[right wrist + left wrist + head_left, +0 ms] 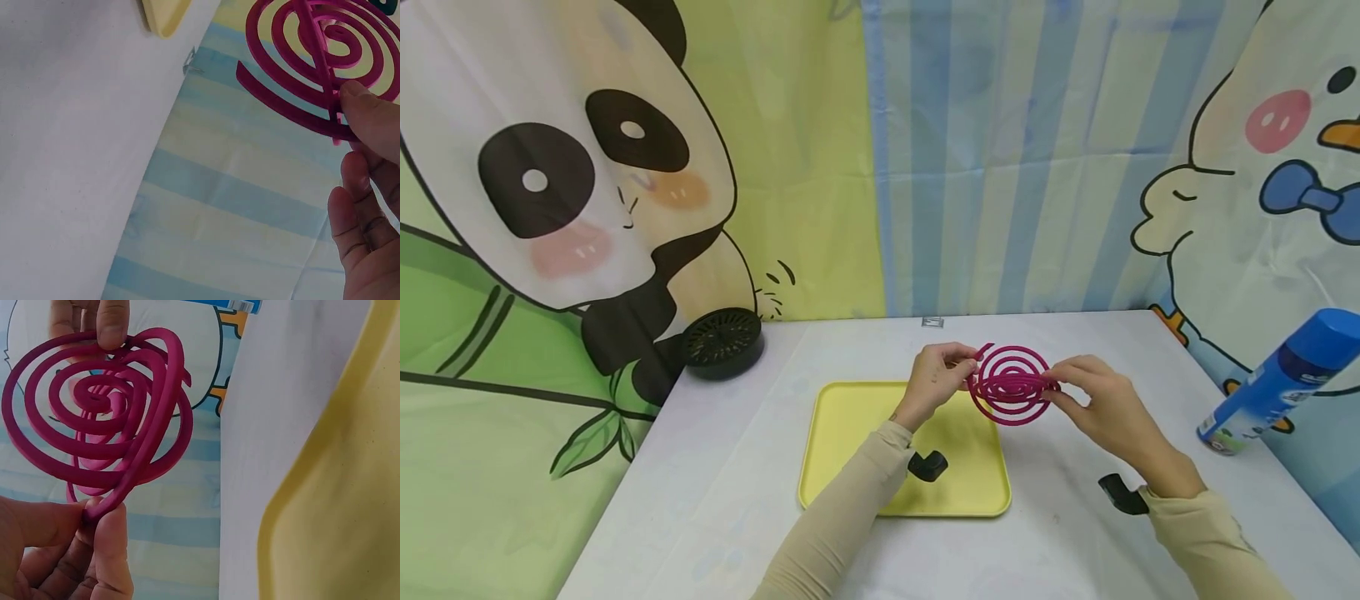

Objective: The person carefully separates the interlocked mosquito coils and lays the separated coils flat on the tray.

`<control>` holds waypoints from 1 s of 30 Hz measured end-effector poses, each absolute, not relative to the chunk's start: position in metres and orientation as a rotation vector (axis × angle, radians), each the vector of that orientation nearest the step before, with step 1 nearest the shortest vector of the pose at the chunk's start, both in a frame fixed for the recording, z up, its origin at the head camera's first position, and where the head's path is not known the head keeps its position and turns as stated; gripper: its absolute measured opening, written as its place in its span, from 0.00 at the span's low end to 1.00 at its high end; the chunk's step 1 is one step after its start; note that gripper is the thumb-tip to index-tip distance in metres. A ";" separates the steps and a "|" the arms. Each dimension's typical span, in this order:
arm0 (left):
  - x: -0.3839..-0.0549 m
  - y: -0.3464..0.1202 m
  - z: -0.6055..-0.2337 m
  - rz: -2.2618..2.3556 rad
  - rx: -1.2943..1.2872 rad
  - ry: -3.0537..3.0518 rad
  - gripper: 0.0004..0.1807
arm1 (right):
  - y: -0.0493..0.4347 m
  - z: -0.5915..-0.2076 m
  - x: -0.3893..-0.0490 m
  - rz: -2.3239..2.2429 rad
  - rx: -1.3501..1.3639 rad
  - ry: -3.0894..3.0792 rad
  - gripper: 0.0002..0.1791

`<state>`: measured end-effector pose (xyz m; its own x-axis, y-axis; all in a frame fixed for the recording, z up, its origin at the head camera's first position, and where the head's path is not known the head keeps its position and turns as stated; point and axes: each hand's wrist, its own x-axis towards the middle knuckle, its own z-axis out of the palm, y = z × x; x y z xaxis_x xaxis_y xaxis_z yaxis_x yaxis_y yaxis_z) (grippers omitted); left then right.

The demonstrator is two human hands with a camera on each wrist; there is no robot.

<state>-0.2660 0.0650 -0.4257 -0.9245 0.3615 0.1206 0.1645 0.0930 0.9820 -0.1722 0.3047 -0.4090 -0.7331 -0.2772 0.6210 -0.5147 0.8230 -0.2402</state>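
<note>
Spanning the gap from left hand (931, 383) to right hand (1099, 407), the crossed magenta coils (1011, 387) are pinched at opposite edges, about equally near both, and raised near the yellow tray (966, 492); whether they interlock is hard to tell. Below lies the white table (722, 500), a black round case (724, 343) at its far left corner, a blue can (1277, 383) at right.
</note>
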 end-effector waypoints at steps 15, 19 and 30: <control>-0.265 0.064 -0.428 1.920 0.591 2.182 0.12 | 0.290 -0.404 -0.168 0.610 0.543 -2.459 0.18; -0.265 0.062 -0.427 1.959 0.618 2.104 0.13 | 0.293 -0.406 -0.170 0.687 0.480 -2.404 0.15; -0.265 0.060 -0.426 1.942 0.608 2.004 0.10 | 0.305 -0.417 -0.172 0.909 0.348 -2.432 0.09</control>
